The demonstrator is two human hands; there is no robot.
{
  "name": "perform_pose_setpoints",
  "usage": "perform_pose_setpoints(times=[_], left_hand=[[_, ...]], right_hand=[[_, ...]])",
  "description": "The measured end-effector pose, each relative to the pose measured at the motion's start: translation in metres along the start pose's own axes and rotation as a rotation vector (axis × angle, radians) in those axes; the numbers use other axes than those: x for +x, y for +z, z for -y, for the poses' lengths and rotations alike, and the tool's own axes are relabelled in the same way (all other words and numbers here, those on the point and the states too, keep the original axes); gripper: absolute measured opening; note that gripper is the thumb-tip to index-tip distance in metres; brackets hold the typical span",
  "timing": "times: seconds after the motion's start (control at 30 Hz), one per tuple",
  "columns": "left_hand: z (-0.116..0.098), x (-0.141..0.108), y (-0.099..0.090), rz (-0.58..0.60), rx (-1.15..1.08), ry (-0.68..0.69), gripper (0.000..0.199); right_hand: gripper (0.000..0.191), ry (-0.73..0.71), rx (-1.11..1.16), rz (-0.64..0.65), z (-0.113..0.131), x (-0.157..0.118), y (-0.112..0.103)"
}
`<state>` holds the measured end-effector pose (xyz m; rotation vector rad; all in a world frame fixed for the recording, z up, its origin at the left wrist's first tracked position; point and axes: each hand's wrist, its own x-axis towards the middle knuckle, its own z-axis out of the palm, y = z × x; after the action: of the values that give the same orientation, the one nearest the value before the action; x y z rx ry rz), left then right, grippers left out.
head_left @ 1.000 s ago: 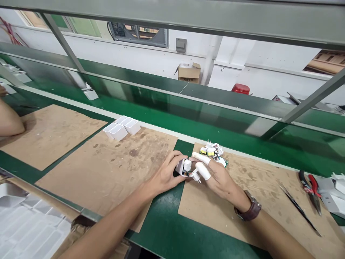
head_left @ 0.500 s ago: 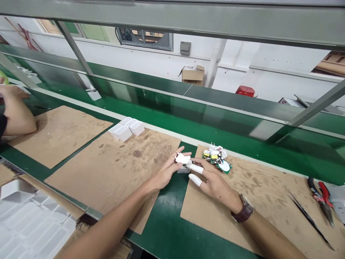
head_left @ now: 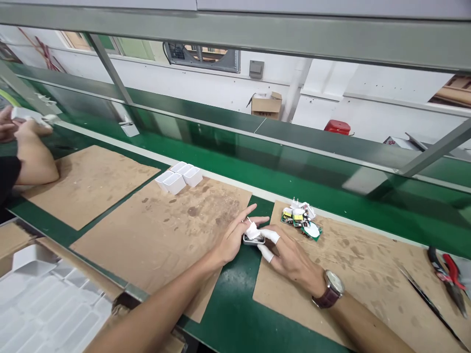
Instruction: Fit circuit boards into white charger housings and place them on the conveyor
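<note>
A white plug part (head_left: 252, 229) with pins sits tilted at the mouth of a small white charger case (head_left: 253, 240), whose open rim faces me. My left hand (head_left: 232, 239) cradles both from the left, its fingers stretched past the plug part. White finger cots cover the thumb and a finger of my right hand (head_left: 290, 255), which pinches the case from the right. Contact points inside the case are hidden. Just beyond my right hand lies a cluster of circuit boards (head_left: 301, 218) with yellow components and white plug parts.
Several empty white cases (head_left: 179, 177) stand on the cardboard (head_left: 154, 235) to the left. Pliers (head_left: 451, 282) and tweezers (head_left: 430, 306) lie at right. A carton of white cases (head_left: 51, 294) is at lower left. A co-worker's hands (head_left: 29, 125) hold a white piece at far left.
The plug part has tipped and come down against the case, and the case's open rim has turned toward me. My left thumb has shifted down off the plug part. The co-worker's hands came into fuller view.
</note>
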<state>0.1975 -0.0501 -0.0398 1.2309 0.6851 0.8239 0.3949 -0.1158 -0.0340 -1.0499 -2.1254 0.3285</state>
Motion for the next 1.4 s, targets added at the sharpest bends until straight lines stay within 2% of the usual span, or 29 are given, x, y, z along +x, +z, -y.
perform_pose_setpoints(times=[0.2,0.53,0.73,0.8,0.9,0.93,0.97,1.07,1.17,1.27,1.33,1.4], left_hand=[[-0.006,0.0,0.004,0.017,-0.047,-0.022,0.066],[-0.004,0.001,0.003,0.03,-0.049,-0.027,0.065],[-0.013,0.0,0.001,0.062,0.095,-0.027,0.058],[-0.018,-0.002,0.0,0.141,0.204,-0.011,0.068],[-0.022,-0.004,0.0,0.287,0.418,0.053,0.109],[-0.021,-0.004,0.0,0.3,0.495,0.092,0.114],[-0.019,-0.004,0.0,0.289,0.573,0.139,0.111],[-0.011,-0.001,-0.002,0.186,0.785,0.292,0.073],[-0.005,0.001,-0.004,0.044,0.964,0.411,0.043],[-0.004,0.002,-0.007,-0.026,1.092,0.513,0.038],[-0.004,0.002,-0.008,-0.001,1.158,0.547,0.04],[-0.004,0.002,-0.007,0.025,1.209,0.542,0.037]], right_hand=[[0.041,0.005,0.011,-0.014,-0.002,-0.003,0.003],[0.043,-0.017,0.001,-0.026,-0.005,-0.007,0.005],[0.046,0.06,0.109,-0.04,-0.007,-0.006,0.002],[0.045,0.092,0.179,-0.078,-0.009,-0.005,0.0],[0.041,0.191,0.373,-0.143,-0.015,-0.003,-0.002],[0.038,0.221,0.442,-0.151,-0.018,-0.002,-0.002],[0.034,0.239,0.496,-0.152,-0.02,-0.002,-0.003],[0.021,0.285,0.562,-0.2,-0.024,0.002,-0.004],[0.026,0.413,0.642,-0.246,-0.023,0.004,-0.004],[0.041,0.421,0.644,-0.148,-0.017,0.003,0.002],[0.052,0.387,0.532,-0.104,-0.011,0.001,0.007],[0.054,0.384,0.424,-0.071,-0.007,-0.001,0.012]])
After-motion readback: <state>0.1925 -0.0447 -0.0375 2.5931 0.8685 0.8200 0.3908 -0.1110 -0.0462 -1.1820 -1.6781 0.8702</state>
